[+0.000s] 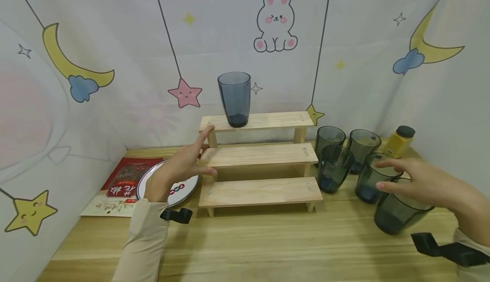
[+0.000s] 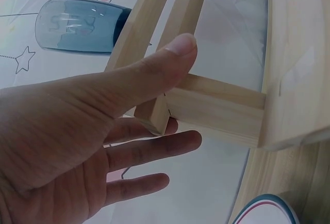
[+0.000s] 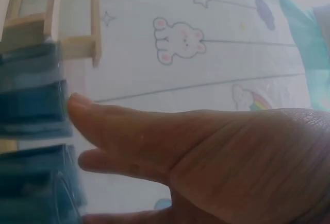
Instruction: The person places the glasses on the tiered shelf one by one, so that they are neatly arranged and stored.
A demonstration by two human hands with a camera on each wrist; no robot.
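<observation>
A three-step wooden rack (image 1: 260, 155) stands on the table, with a blue-grey drinking glass (image 1: 235, 99) upright on its top step. At the rack's left end is my left hand (image 1: 178, 163); its fingers and thumb are spread about the ends of the upper steps, fingers straight in the left wrist view. My right hand (image 1: 432, 184) hovers over the nearest glass (image 1: 392, 218) on the right, thumb and index finger apart around its rim region and partly hiding it. Just behind it stands another glass (image 1: 369, 188). In the right wrist view the fingertips are right by the glass rims.
Several more glasses, including one near the rack (image 1: 333, 173), crowd the table's right side. Behind them stands a yellow bottle (image 1: 398, 143) with a black cap. To the left lie a white plate (image 1: 183, 193) and a red packet (image 1: 130, 175). A printed curtain (image 1: 229, 31) hangs behind.
</observation>
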